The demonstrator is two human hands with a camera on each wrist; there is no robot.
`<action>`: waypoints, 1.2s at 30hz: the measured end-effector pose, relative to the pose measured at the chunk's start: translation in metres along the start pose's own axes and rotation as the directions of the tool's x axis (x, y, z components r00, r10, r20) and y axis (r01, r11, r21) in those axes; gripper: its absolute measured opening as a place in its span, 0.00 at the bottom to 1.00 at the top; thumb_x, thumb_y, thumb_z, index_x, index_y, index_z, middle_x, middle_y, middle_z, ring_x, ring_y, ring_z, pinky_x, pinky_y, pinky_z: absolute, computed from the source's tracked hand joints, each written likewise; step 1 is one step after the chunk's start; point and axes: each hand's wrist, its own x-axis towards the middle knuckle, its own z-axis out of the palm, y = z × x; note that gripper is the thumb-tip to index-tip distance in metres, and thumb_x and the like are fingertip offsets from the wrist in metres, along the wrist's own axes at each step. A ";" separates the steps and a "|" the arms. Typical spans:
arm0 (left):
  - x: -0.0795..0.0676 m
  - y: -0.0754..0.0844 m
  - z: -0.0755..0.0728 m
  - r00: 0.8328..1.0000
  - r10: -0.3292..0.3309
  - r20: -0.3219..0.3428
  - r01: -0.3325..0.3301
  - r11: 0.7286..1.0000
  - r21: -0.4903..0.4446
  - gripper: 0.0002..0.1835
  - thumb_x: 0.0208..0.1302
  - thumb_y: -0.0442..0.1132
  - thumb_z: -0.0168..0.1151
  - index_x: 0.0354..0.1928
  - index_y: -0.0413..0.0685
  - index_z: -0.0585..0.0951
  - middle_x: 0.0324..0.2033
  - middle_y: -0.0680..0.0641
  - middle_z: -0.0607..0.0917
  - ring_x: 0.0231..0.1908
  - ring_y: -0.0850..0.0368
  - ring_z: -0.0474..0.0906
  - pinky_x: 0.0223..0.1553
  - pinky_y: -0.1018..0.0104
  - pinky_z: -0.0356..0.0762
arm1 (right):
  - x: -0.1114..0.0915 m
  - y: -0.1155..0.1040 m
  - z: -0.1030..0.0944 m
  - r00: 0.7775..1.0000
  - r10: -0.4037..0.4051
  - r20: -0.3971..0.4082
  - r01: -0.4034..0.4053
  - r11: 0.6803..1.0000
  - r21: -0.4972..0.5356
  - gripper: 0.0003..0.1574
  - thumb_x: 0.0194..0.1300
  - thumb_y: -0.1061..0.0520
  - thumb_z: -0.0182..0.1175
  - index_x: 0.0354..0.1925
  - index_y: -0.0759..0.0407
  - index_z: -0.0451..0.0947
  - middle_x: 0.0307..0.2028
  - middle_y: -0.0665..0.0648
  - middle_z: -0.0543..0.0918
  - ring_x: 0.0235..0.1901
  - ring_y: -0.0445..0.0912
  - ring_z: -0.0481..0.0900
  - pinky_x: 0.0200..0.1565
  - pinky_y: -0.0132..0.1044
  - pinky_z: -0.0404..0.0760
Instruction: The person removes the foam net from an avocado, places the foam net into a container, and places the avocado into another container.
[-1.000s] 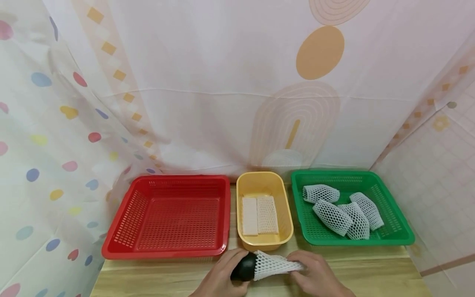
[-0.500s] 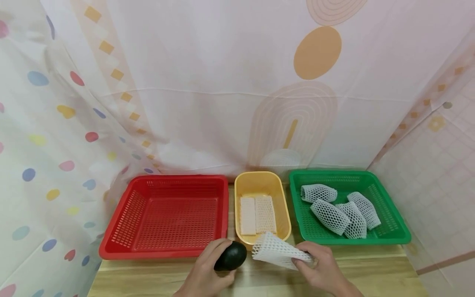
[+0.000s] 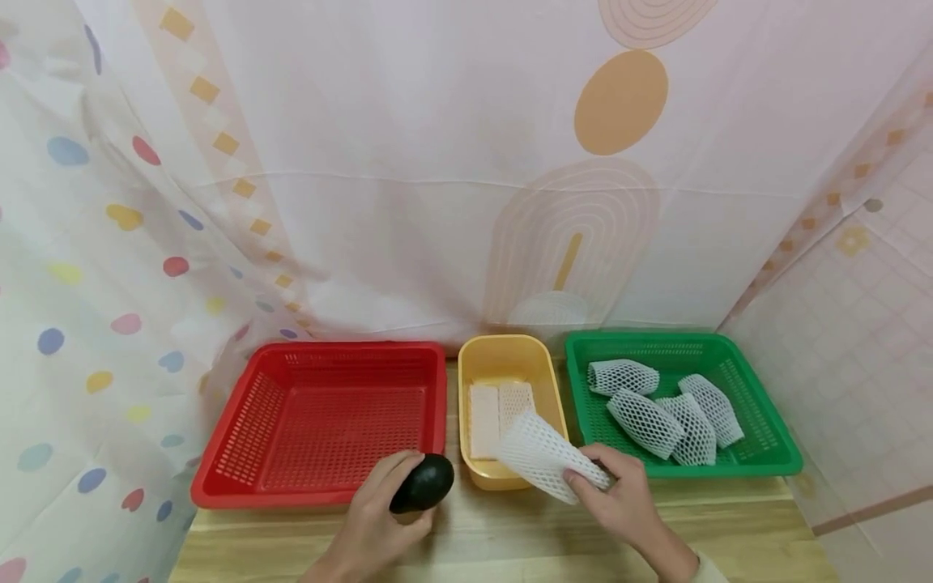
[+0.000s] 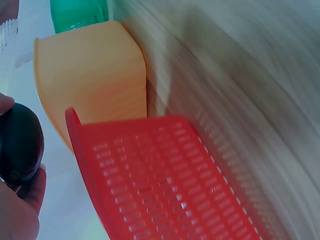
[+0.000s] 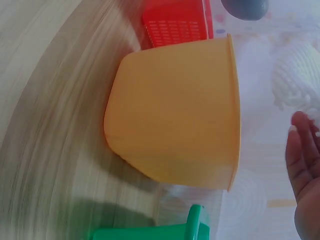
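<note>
My left hand (image 3: 373,518) grips a dark, glossy avocado (image 3: 426,484) just in front of the red basket's near right corner. In the left wrist view the avocado (image 4: 20,142) sits between thumb and fingers at the left edge. My right hand (image 3: 619,495) pinches one end of a white foam net sleeve (image 3: 541,455), whose wide end overlaps the yellow bin's front in the head view. In the right wrist view the sleeve (image 5: 297,75) is blurred, above the fingertips.
A red slotted basket (image 3: 350,494) stands left. The yellow bin (image 3: 503,478) in the middle holds flat white foam nets (image 3: 484,421). To the right, a green basket (image 3: 700,470) contains several puffed white foam nets (image 3: 645,423). A patterned curtain hangs behind the wooden table (image 3: 510,542).
The avocado has come out of the foam net sleeve. My left hand has carried it left toward the red basket, while my right hand has raised the sleeve toward the yellow bin.
</note>
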 end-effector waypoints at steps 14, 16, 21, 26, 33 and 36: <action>0.006 -0.015 -0.016 0.999 -0.018 -0.038 0.020 0.999 0.040 0.40 0.38 0.28 0.78 0.63 0.39 0.81 0.55 0.38 0.83 0.53 0.45 0.81 0.62 0.79 0.70 | 0.021 -0.001 0.017 0.944 0.307 -0.121 -0.301 0.951 0.069 0.11 0.57 0.75 0.70 0.39 0.66 0.84 0.33 0.62 0.88 0.29 0.40 0.85 0.28 0.32 0.84; 0.007 -0.018 -0.019 0.999 -0.025 -0.043 0.028 0.998 0.054 0.40 0.38 0.28 0.78 0.62 0.39 0.81 0.55 0.39 0.83 0.53 0.45 0.81 0.63 0.79 0.70 | 0.025 0.001 0.021 0.936 0.331 -0.122 -0.324 0.943 0.073 0.10 0.59 0.73 0.70 0.40 0.66 0.84 0.33 0.63 0.88 0.29 0.40 0.85 0.28 0.32 0.84; 0.010 -0.027 -0.027 0.996 -0.085 -0.028 0.087 0.994 0.073 0.39 0.42 0.29 0.79 0.63 0.40 0.80 0.56 0.41 0.83 0.55 0.47 0.80 0.61 0.80 0.70 | 0.034 0.007 0.031 0.917 0.381 -0.123 -0.376 0.925 0.058 0.09 0.61 0.69 0.72 0.41 0.66 0.84 0.32 0.60 0.87 0.28 0.40 0.83 0.27 0.33 0.83; 0.012 -0.036 -0.036 0.991 -0.129 -0.022 0.131 0.985 0.116 0.39 0.43 0.31 0.80 0.63 0.41 0.80 0.56 0.42 0.83 0.55 0.47 0.80 0.60 0.83 0.68 | 0.042 0.009 0.041 0.878 0.465 -0.114 -0.463 0.885 0.049 0.10 0.63 0.65 0.73 0.42 0.66 0.84 0.32 0.59 0.87 0.28 0.41 0.83 0.28 0.35 0.84; 0.017 -0.051 -0.045 0.993 -0.107 -0.051 0.114 0.979 0.170 0.38 0.41 0.28 0.81 0.61 0.38 0.81 0.55 0.41 0.83 0.54 0.47 0.81 0.59 0.85 0.66 | 0.053 0.015 0.054 0.800 0.588 -0.121 -0.582 0.809 0.089 0.12 0.66 0.61 0.73 0.43 0.67 0.82 0.34 0.62 0.87 0.27 0.48 0.85 0.28 0.38 0.87; 0.018 -0.056 -0.047 0.992 -0.110 -0.056 0.119 0.975 0.185 0.38 0.41 0.28 0.81 0.61 0.38 0.81 0.54 0.41 0.83 0.53 0.47 0.81 0.58 0.86 0.66 | 0.057 0.017 0.058 0.780 0.611 -0.134 -0.606 0.792 0.081 0.14 0.66 0.59 0.73 0.44 0.67 0.82 0.32 0.61 0.86 0.24 0.49 0.85 0.27 0.37 0.86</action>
